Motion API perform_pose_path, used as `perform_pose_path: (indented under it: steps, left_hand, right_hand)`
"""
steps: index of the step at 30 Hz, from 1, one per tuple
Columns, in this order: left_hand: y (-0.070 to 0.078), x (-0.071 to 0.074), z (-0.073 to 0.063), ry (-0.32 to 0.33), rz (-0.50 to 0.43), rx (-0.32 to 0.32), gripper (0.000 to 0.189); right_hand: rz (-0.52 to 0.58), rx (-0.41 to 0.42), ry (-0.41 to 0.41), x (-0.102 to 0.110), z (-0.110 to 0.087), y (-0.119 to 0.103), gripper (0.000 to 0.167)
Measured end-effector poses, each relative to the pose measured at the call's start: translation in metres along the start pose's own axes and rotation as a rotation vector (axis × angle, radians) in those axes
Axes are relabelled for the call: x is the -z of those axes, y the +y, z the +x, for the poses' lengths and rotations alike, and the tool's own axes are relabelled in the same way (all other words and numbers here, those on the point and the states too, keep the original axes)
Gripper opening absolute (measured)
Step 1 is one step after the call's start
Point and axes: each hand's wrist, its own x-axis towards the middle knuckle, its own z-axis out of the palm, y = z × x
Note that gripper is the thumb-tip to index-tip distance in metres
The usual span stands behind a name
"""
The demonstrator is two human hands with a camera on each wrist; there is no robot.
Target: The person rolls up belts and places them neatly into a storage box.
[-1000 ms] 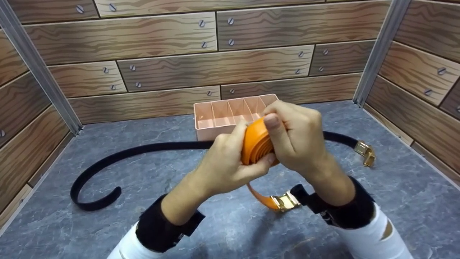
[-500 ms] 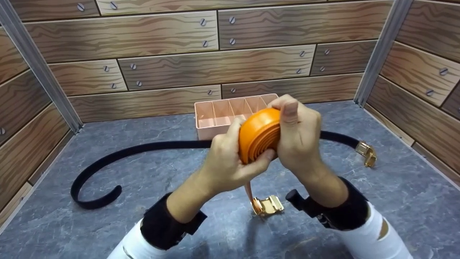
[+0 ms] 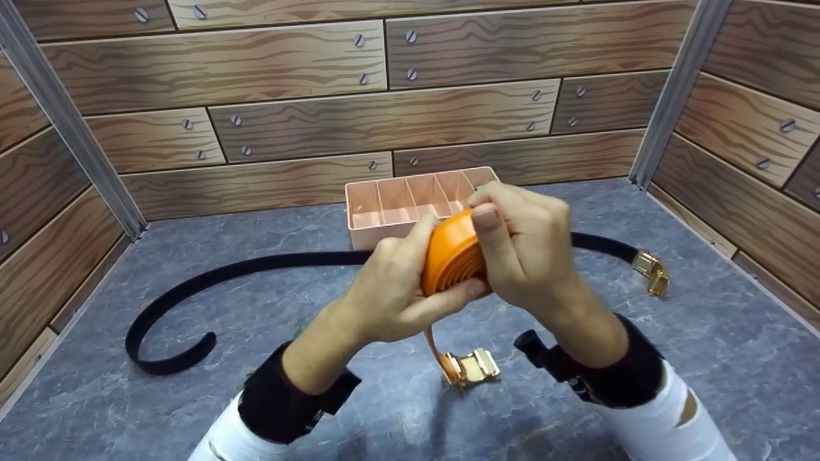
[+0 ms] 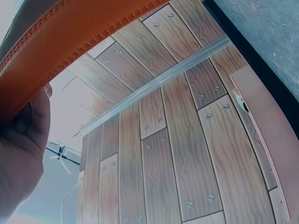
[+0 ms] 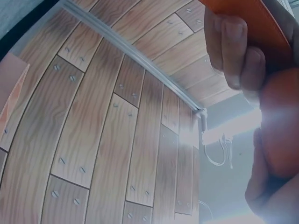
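Between both hands is an orange belt point(image 3: 451, 246) wound into a thick coil, raised over the grey tabletop. My left hand point(image 3: 397, 288) grips the coil from the left, thumb across its lower side. From the right, my right hand point(image 3: 528, 246) holds it with the thumb laid on the upper edge. Below the coil hangs a short length of belt ending in a gold buckle point(image 3: 473, 367). In the left wrist view, the stitched edge of the orange belt point(image 4: 70, 42) passes over the left hand point(image 4: 23, 154). The right wrist view shows the right hand's fingers point(image 5: 233, 56) against orange leather.
A black belt point(image 3: 256, 262) lies across the table behind the hands, its tip curled at left and its gold buckle point(image 3: 650, 272) at right. Behind it stands a pink divided box point(image 3: 378, 238), partly hidden by the hands. Wood-patterned walls point(image 3: 301, 128) enclose the table.
The right thumb lifted from the coil, then came back down on it. The hanging buckle swung left and turned. Both hands kept their hold; the black belt and box stayed put.
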Motion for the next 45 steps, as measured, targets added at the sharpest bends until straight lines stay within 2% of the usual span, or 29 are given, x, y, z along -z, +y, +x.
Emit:
perform_pose_path:
  steps: [7,10,13,17,24,27,29,31,32,37,39,42,45]
  left_hand:
    - [0.0,-0.013,0.002,0.142,0.03,0.002,0.059]
    - [0.002,-0.017,0.003,0.175,0.039,-0.006,0.053]
    - [0.001,-0.017,0.002,0.189,0.047,-0.027,0.045]
    - [0.0,-0.017,0.002,0.213,0.063,-0.048,0.048]
    - [0.001,-0.026,0.002,0.267,0.096,-0.024,0.056]
    - [0.001,-0.028,0.001,0.285,0.111,-0.045,0.052]
    - [0.0,-0.025,0.002,0.29,0.121,-0.064,0.048]
    - [0.001,-0.021,0.002,0.271,0.124,-0.07,0.045]
    - [0.002,-0.018,0.002,0.254,0.13,-0.067,0.045]
    - [0.006,-0.008,0.0,0.078,0.15,-0.001,0.045]
    - [0.007,-0.006,0.0,0.018,0.151,0.025,0.044]
    - [0.008,-0.005,0.0,-0.004,0.146,0.046,0.044]
    - [0.008,-0.008,0.0,0.043,0.15,0.046,0.045]
  right_hand:
    - [0.186,-0.176,0.148,-0.002,0.002,0.006,0.073]
    - [0.227,-0.228,0.168,-0.002,0.002,0.006,0.073]
    - [0.247,-0.259,0.163,-0.003,0.002,0.004,0.073]
    - [0.291,-0.286,0.171,-0.006,0.001,0.002,0.073]
    - [0.534,-0.342,0.265,-0.01,0.001,0.004,0.066]
    - [0.587,-0.348,0.244,-0.011,0.0,0.005,0.065]
    - [0.621,-0.343,0.192,-0.011,-0.001,0.006,0.065]
    - [0.595,-0.305,0.127,-0.008,0.0,0.006,0.066]
    - [0.547,-0.268,0.094,-0.007,0.001,0.007,0.066]
    - [0.135,0.027,-0.034,0.003,0.005,0.01,0.07]
    - [0.019,0.116,-0.056,0.005,0.005,0.011,0.069]
    - [-0.037,0.15,-0.048,0.005,0.003,0.012,0.068]
    - [-0.019,0.087,0.041,0.002,0.002,0.012,0.07]
